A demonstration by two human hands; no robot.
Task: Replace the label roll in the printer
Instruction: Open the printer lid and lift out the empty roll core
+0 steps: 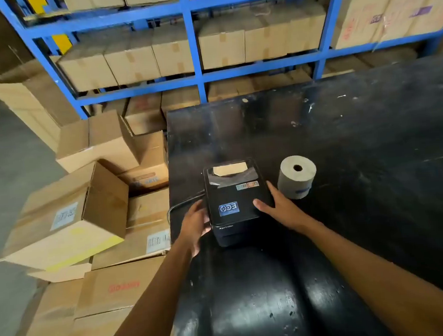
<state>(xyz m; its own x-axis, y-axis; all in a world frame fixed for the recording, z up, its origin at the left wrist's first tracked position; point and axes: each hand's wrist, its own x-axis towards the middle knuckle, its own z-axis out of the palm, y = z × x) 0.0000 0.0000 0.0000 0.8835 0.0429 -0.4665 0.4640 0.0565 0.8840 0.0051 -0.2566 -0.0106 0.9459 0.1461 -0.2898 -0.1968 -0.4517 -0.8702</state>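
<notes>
A black label printer (233,198) stands near the left edge of the black table (360,157), its lid down, with a strip of pale label paper showing at its far end. A full label roll (296,176) stands on end just right of the printer. My left hand (195,225) presses against the printer's left side. My right hand (276,203) lies on the lid's right edge, thumb on top. Both hands grip the printer body.
A cable (183,204) leaves the printer's left side over the table edge. Stacked cardboard boxes (86,218) crowd the floor left of the table. Blue shelving (192,50) filled with boxes stands behind.
</notes>
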